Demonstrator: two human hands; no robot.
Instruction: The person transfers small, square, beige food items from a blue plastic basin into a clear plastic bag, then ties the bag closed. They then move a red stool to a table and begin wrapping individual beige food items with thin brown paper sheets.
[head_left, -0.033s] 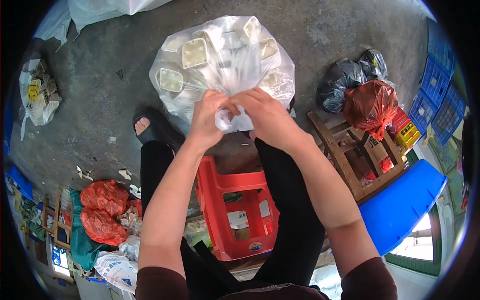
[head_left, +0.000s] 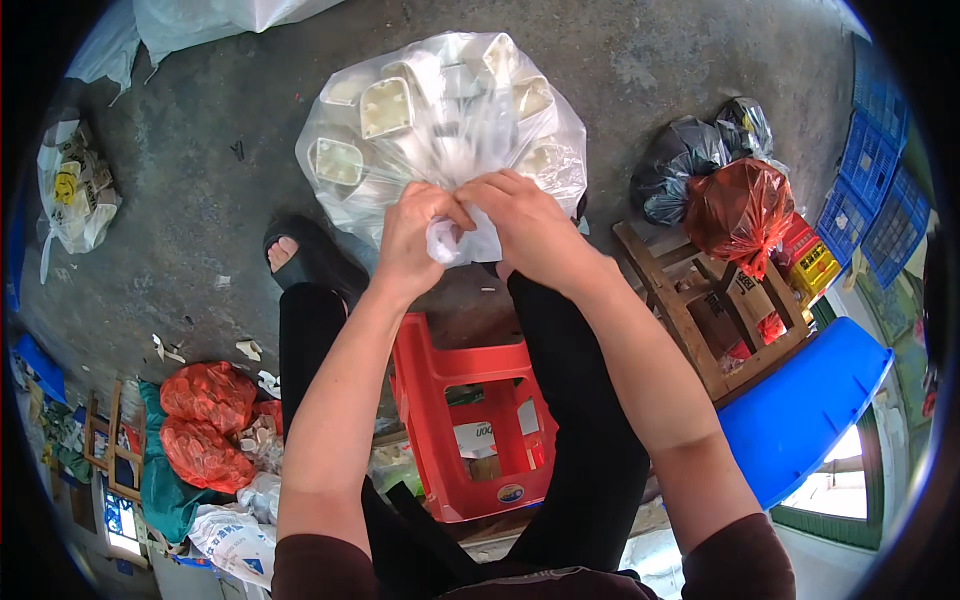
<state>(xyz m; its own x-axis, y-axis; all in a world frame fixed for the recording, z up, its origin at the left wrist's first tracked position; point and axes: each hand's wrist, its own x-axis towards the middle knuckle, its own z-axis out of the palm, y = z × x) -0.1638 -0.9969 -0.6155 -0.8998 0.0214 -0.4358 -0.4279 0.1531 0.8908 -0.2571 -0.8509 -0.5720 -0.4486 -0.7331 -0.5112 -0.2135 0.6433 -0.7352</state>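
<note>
A big clear plastic bag (head_left: 460,130) full of white, box-like pieces sits on the floor in front of me. Its gathered neck is bunched between my hands, with a twisted end sticking out toward me. My left hand (head_left: 415,228) is closed around the neck from the left. From the other side my right hand (head_left: 525,220) also grips the neck, its fingers meeting those of the left. The fingertips are partly hidden in the folds of plastic.
Between my legs stands a red plastic stool (head_left: 475,420). To the right are black bags (head_left: 680,165), a red bag (head_left: 742,212), a wooden stool (head_left: 690,325) and a blue tub (head_left: 810,410). Red bags (head_left: 207,420) lie at the lower left, a white bag (head_left: 80,200) farther up.
Almost nothing differs. Both hands keep their hold on the bag's neck, and the view has shifted very slightly.
</note>
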